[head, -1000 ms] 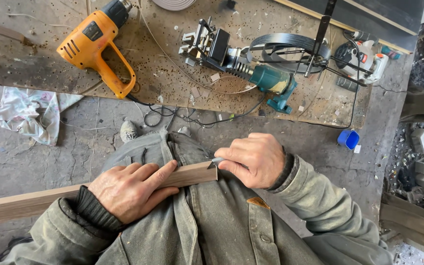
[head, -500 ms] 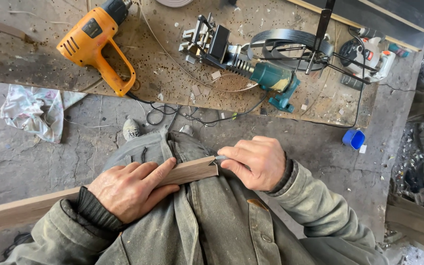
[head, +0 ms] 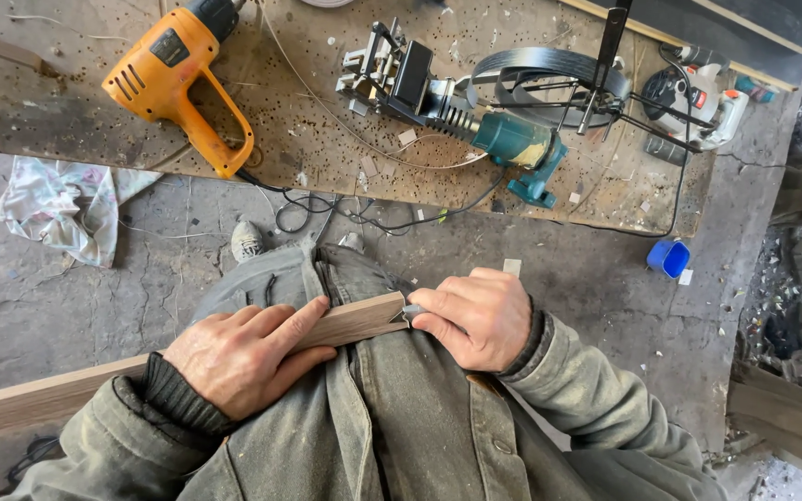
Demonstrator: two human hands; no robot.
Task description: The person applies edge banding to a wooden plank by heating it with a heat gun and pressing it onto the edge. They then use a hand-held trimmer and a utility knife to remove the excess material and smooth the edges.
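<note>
**Blade at the end of the strip**

Hardly anything has shifted in the last second: both hands sit where they were, and only the right hand [head: 477, 318] has crept a touch along the end of the wooden strip [head: 350, 321], so the trimming at that end looks to be going on in small strokes. That hand is closed around a small blade [head: 410, 314], whose tip meets the strip's right end. To its left, the left hand [head: 239, 357] lies flat over the strip with its fingers wrapped on it, pressing it down against the person's lap. From there the strip runs away to the left and out of view at the near left edge.

Farther off, a worn, pitted table [head: 327, 158] crosses the scene. On its left lies an orange heat gun [head: 178, 79]; toward the middle sits a teal power tool [head: 512, 148] with black coils and cables beside it. A crumpled rag [head: 58, 204] lies on the floor at the left, a small blue cup [head: 668, 258] at the right. Nothing crowds the hands.
</note>
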